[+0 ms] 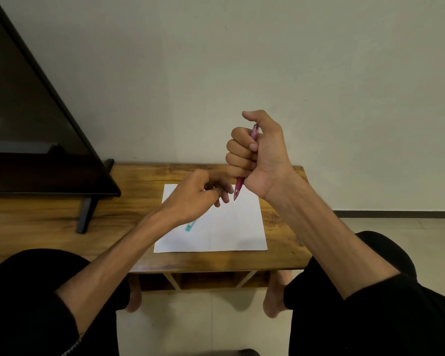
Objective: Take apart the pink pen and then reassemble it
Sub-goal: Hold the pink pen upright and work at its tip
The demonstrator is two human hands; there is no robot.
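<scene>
My right hand [257, 152] is closed in a fist around the pink pen [238, 187], held upright above the table. The pen's tip pointing down sticks out below the fist, and its top end [254, 131] shows near my thumb. My left hand [198, 195] hovers just left of the pen's tip with its fingers curled close together; whether it holds a small part is hidden by the fingers. Both hands are above a white sheet of paper [229, 227].
A teal pen [190, 225] lies on the paper, partly under my left wrist. The paper rests on a low wooden table [139, 191]. A dark TV screen on a stand [36, 140] fills the table's left side. My knees and bare feet are below.
</scene>
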